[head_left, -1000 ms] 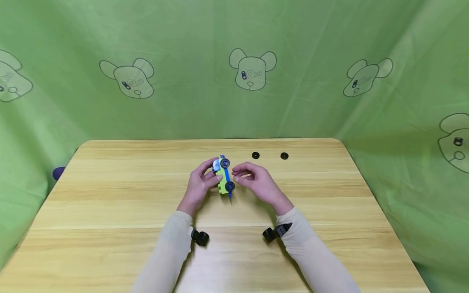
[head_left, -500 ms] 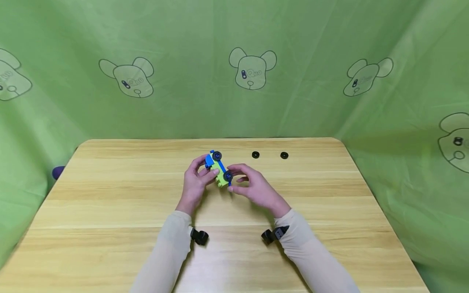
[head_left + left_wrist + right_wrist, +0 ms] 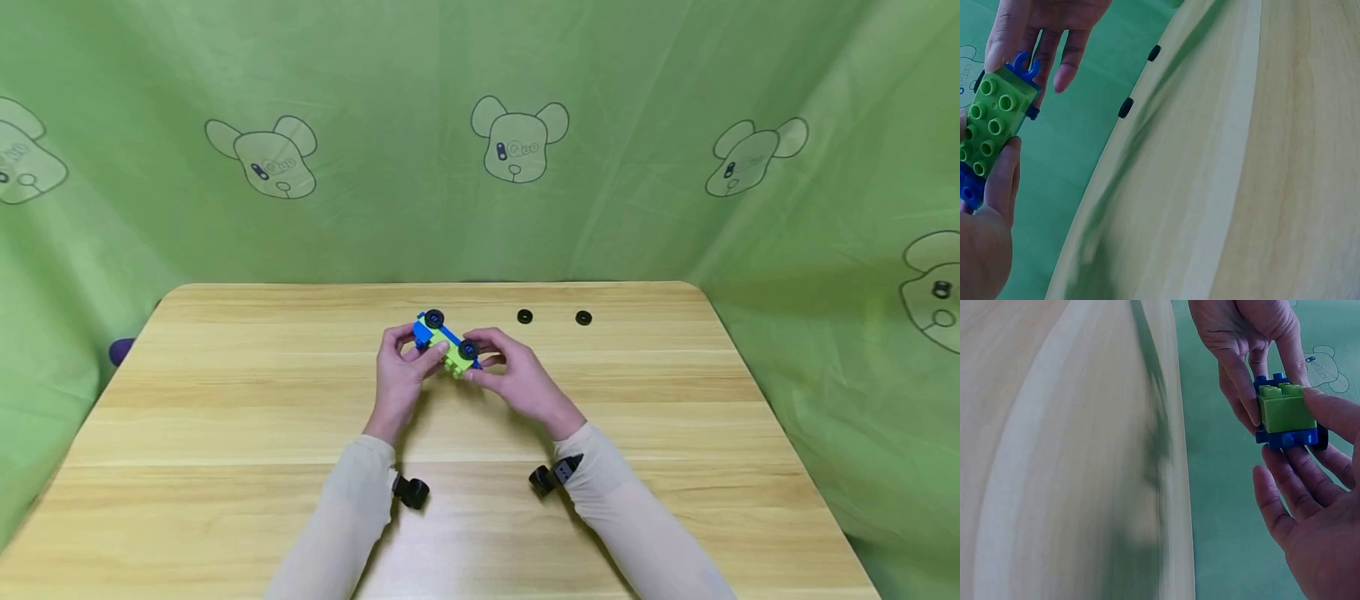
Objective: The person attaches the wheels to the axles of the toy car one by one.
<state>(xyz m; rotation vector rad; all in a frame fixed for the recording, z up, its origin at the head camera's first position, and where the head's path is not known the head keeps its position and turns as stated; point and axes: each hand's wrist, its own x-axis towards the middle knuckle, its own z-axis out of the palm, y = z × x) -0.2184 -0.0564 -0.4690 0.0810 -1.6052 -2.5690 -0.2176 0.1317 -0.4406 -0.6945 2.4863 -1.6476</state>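
In the head view, a toy car (image 3: 454, 360) of lime-green and blue building blocks is held above the table, tipped on its side with two black wheels showing. My left hand (image 3: 397, 371) grips its blue front part, thumb across the green side. At the other end, my right hand (image 3: 528, 383) pinches the car between thumb and fingers. The left wrist view shows the studded top of the green block (image 3: 991, 119) and a blue hook (image 3: 1025, 65) at its end. In the right wrist view, one black wheel (image 3: 1322, 437) shows; the opposite side has a bare blue stub (image 3: 1261, 436).
Two black rings like tyres (image 3: 525, 317) (image 3: 583, 317) lie apart near the back edge of the wooden table (image 3: 480, 533). A green curtain (image 3: 390, 208) hangs behind and on both sides. A purple object (image 3: 120, 351) shows past the left edge.
The car has swung round, its blue front going up and left. My right hand has come from beside it to pinching its rear end. The two black rings have stayed put.
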